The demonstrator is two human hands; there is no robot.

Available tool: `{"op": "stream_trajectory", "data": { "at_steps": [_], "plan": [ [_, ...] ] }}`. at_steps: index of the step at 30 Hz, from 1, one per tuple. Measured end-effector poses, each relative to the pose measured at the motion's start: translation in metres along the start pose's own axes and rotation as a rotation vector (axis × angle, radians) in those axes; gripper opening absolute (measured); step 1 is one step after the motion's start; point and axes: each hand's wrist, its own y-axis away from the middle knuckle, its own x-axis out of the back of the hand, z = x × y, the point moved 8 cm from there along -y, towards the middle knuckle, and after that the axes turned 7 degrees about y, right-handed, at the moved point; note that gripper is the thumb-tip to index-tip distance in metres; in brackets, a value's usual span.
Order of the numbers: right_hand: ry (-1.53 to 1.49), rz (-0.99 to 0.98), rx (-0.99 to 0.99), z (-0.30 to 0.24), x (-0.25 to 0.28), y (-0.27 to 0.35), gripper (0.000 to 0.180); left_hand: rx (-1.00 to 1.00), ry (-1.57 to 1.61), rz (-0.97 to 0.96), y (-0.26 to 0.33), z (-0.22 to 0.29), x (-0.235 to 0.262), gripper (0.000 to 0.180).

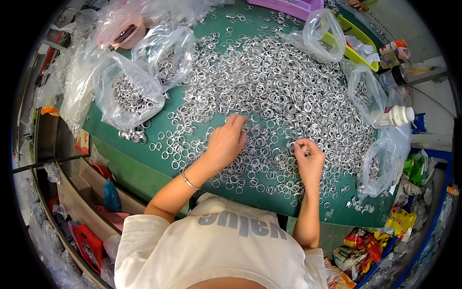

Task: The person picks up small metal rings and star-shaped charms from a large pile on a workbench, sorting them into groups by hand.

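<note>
A wide heap of small silver metal rings (274, 82) covers the green table (125, 139). My left hand (227, 142) lies flat on the rings near the table's middle, fingers stretched forward and touching them. A thin bracelet sits on that wrist. My right hand (308, 156) is curled just to the right, thumb and fingers pinched on a few rings above the heap.
Clear plastic bags of rings lie at the left (129, 94) and at the right (368, 91). A white bottle (395, 116) lies at the right edge. A yellow-green tray (353, 41) and a pink box (288, 6) sit at the back. Coloured packets fill bins below the table.
</note>
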Motion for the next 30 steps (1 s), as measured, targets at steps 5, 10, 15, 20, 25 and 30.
{"op": "stream_trajectory", "data": {
  "at_steps": [5, 10, 15, 20, 25, 30],
  "plan": [
    [-1.065, -0.346, -0.378, 0.024, -0.025, 0.012, 0.013, -0.124, -0.047, -0.184, 0.007, 0.016, -0.028, 0.018],
    [-1.433, -0.380, -0.419, 0.001, -0.028, 0.008, 0.018, -0.108, -0.152, -0.271, 0.007, 0.007, -0.043, 0.016],
    [-0.420, -0.430, -0.243, 0.011, -0.039, 0.003, 0.011, 0.026, 0.338, -0.172, 0.009, -0.003, -0.023, 0.010],
    [0.424, -0.144, 0.263, -0.047, -0.047, 0.001, 0.013, 0.613, 0.999, -0.303, 0.023, -0.029, -0.021, 0.015],
    [0.439, -0.208, 0.297, -0.051, -0.046, 0.000, 0.011, 0.715, 1.352, -0.349, 0.037, -0.033, -0.029, 0.017],
    [0.376, -0.112, 0.277, -0.042, -0.045, -0.002, 0.008, 0.288, 0.694, -0.263, 0.032, -0.019, -0.015, 0.010]
  ]
}}
